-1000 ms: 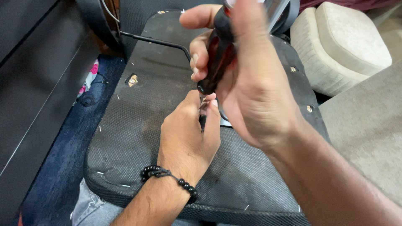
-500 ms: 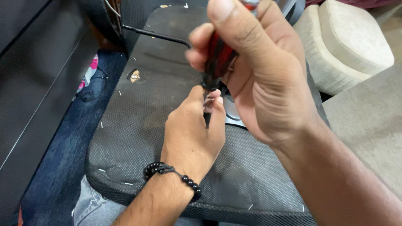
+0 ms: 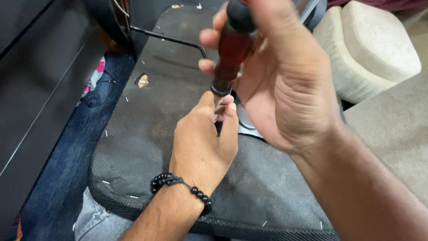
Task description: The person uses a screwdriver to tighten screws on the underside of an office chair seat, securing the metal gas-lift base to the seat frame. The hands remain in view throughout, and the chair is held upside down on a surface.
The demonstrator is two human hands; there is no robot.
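Observation:
My right hand (image 3: 285, 85) grips the dark red handle of a screwdriver (image 3: 232, 49), held upright with its tip pointing down. My left hand (image 3: 203, 145), with a black bead bracelet (image 3: 178, 185) on the wrist, pinches the metal shaft just below the handle with thumb and forefinger. Both hands work over a dark grey fabric-covered panel (image 3: 156, 134) resting on my lap. A small shiny metal plate (image 3: 247, 122) lies on the panel, mostly hidden behind my hands. The screwdriver's tip is hidden by my left fingers.
A thin black metal rod (image 3: 169, 39) crosses the panel's far end. A small hole with a metal fitting (image 3: 142, 80) shows in the fabric at left. A cream cushioned stool (image 3: 370, 49) stands at right, a dark wall at left, blue fabric below it.
My right hand with the screwdriver has risen and shifted slightly, now closer to the camera. My left hand keeps pinching the shaft in the same spot.

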